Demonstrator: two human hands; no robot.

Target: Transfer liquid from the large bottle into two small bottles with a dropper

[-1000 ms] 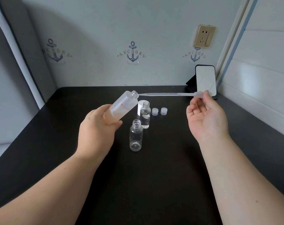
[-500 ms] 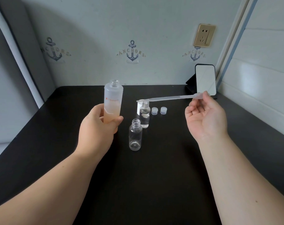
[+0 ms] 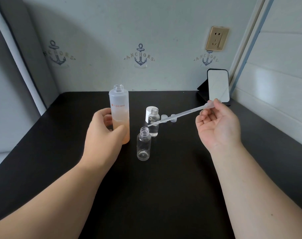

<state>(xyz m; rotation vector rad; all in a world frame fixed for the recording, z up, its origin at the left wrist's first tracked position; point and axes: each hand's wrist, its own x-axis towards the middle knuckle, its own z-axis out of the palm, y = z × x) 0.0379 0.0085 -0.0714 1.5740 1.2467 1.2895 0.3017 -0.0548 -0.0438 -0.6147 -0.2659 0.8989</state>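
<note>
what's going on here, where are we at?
A person is moving liquid between bottles with a dropper. The left hand grips the large bottle, upright and uncapped, on the black table. The right hand pinches the dropper by its bulb, tip angled down just above the near small bottle, which looks empty. The far small bottle already holds clear liquid. Two small caps lie behind it.
</note>
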